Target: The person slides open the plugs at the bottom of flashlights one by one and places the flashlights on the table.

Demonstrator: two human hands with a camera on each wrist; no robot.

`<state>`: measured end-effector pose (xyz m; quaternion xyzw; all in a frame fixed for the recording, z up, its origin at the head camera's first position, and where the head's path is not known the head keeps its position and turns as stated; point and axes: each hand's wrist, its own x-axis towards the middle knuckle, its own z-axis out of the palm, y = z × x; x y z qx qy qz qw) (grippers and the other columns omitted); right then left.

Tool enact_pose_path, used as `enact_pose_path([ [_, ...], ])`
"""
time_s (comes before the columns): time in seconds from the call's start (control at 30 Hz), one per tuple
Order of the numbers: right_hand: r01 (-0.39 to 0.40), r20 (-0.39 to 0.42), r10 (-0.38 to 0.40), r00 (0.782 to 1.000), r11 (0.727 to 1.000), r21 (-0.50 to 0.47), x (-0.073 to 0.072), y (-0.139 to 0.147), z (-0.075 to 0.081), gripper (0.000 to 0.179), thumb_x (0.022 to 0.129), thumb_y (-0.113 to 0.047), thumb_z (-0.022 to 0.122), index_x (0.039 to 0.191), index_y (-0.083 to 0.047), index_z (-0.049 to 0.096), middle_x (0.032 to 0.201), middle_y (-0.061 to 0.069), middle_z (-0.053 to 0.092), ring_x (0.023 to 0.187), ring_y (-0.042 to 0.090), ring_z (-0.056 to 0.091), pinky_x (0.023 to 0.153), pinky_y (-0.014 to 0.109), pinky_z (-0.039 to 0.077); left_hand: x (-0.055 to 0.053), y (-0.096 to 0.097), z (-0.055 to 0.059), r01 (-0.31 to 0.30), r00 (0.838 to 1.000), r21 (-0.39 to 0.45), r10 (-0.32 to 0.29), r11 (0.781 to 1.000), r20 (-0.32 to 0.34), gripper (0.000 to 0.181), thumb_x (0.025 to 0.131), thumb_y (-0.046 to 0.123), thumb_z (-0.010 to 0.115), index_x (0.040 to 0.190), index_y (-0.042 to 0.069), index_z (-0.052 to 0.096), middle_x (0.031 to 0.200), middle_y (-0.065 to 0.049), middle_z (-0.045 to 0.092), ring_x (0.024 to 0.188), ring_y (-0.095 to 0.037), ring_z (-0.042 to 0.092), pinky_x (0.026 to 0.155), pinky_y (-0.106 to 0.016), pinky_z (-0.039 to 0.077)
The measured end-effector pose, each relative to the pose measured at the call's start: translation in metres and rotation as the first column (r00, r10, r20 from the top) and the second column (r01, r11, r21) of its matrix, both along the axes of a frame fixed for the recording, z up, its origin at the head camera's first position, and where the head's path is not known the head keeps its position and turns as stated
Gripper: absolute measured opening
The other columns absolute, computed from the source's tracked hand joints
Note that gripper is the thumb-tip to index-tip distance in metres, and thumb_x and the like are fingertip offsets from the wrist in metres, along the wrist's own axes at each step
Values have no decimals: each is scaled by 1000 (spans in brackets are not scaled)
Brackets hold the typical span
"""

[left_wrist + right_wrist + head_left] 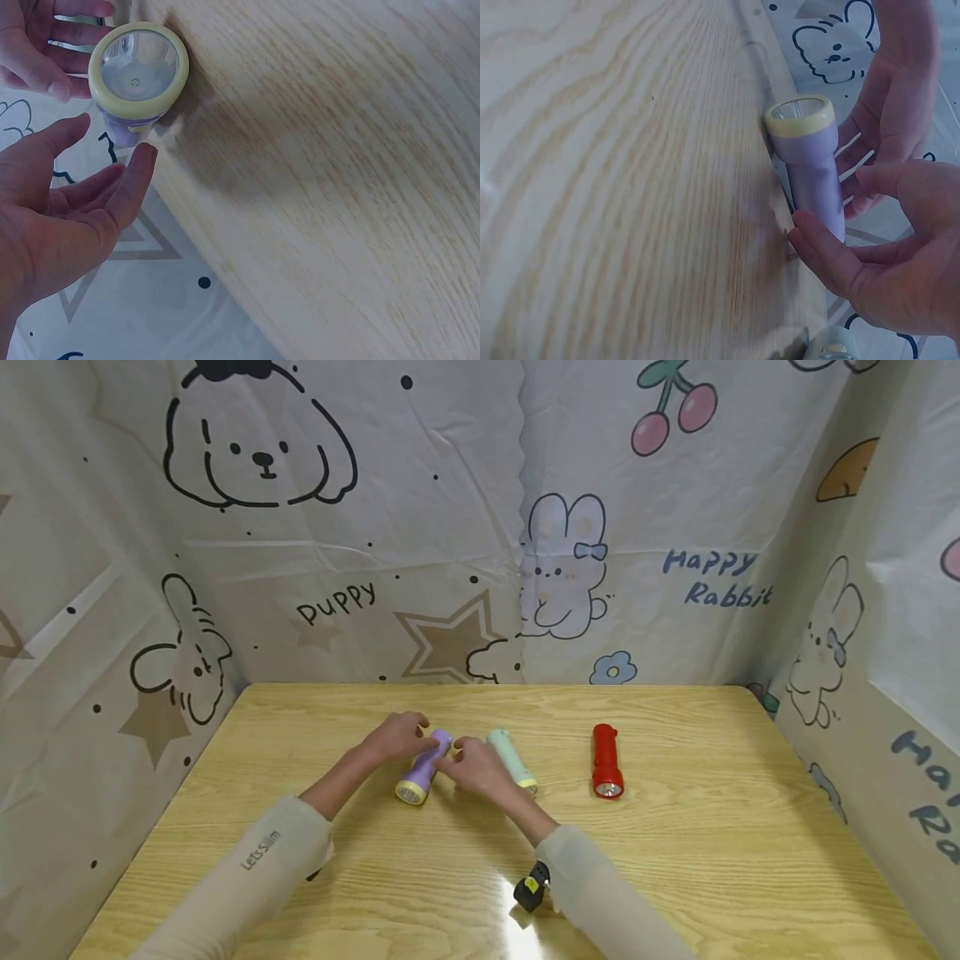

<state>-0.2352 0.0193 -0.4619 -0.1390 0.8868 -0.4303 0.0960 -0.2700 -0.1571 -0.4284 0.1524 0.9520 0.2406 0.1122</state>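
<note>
A purple flashlight (pixel 427 767) with a pale yellow head ring lies on the wooden table, its lens end towards me. My left hand (pixel 397 738) is at its left, fingers spread and loosely bent. On the other side, my right hand (pixel 478 767) has its fingertips right at the flashlight's tail end. In the right wrist view, the right thumb stands apart from the purple barrel (pixel 815 187), with the fingers loosely extended beside it. The left wrist view faces the clear lens (pixel 139 66), and a gap shows between the left thumb and fingers. Neither hand is closed round the flashlight.
A mint green flashlight (pixel 507 755) lies just right of my right hand, partly behind it. Farther right is a red flashlight (pixel 606 762), lens end towards me. A black wrist device (pixel 531 887) hangs by the right sleeve. Printed cloth (pixel 420 543) walls the table's back and sides.
</note>
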Motion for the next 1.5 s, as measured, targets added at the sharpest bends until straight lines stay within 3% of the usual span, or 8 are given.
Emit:
enact_pose_path([
  [0.2, 0, 2, 0, 1000, 1000, 29, 0, -5, -1, 36, 93, -31, 69, 104, 2, 65, 57, 2, 62, 44, 10, 55, 39, 19, 33, 1, -1, -2, 2, 1000, 2, -2, 1000, 1, 50, 95, 22, 66, 126, -16, 56, 111, -28, 67, 101, -38, 66, 82, -42, 57],
  [0.53, 36, 78, -37, 996, 999, 14, 1, -11, 3, 29, 92, -30, 71, 99, -3, 62, 60, 3, 64, 54, 18, 66, 40, 20, 37, 1, -2, -2, -4, 1000, 9, 3, 1000, 14, 50, 95, 20, 66, 127, -16, 56, 111, -27, 67, 100, -37, 66, 81, -41, 58],
  [0.77, 34, 73, -34, 997, 999, -8, 0, -14, 1, 26, 92, -26, 72, 87, -2, 61, 59, 3, 63, 50, 14, 61, 39, 19, 38, -1, -2, -6, -2, 999, 8, 2, 1000, 34, 51, 95, 20, 67, 129, -16, 54, 112, -27, 67, 99, -35, 67, 81, -40, 58],
  [0.97, 53, 99, -51, 994, 999, -12, 0, -16, 1, 23, 92, -25, 71, 92, -3, 63, 64, 6, 66, 56, 19, 65, 41, 19, 40, -1, -4, -2, -4, 998, 18, 2, 1000, 62, 52, 95, 20, 65, 131, -15, 53, 115, -27, 66, 101, -35, 67, 82, -39, 58],
  [1.0, 55, 100, -54, 994, 998, -11, 0, -16, 1, 23, 92, -26, 71, 93, -4, 63, 65, 6, 66, 57, 20, 66, 42, 19, 41, -5, -7, -9, 15, 999, 27, -16, 1000, 45, 53, 94, 23, 65, 130, -15, 54, 114, -26, 67, 99, -34, 67, 80, -38, 58],
  [1.2, 58, 71, -57, 996, 998, -4, -1, -19, -1, 23, 91, -26, 72, 89, -5, 65, 63, 4, 66, 56, 20, 66, 41, 19, 40, -6, -5, -9, 33, 998, 40, -35, 999, 46, 51, 94, 21, 65, 129, -15, 55, 114, -27, 67, 97, -32, 68, 79, -36, 58],
  [1.33, 61, 55, -61, 997, 998, 5, -1, -20, -3, 21, 90, -25, 71, 83, -6, 64, 62, 5, 67, 51, 15, 62, 41, 19, 39, -1, 1, -1, 20, 998, 32, -22, 999, 62, 51, 94, 17, 64, 131, -16, 53, 116, -28, 65, 100, -35, 67, 82, -39, 57],
  [1.5, 67, 34, -67, 997, 998, 2, -1, -22, -3, 27, 88, -28, 75, 76, -6, 64, 56, 2, 64, 45, 10, 57, 40, 19, 40, -4, 1, -2, 48, 998, -2, -48, 999, 34, 42, 92, 16, 64, 123, -12, 62, 108, -21, 69, 90, -27, 66, 77, -35, 56],
])
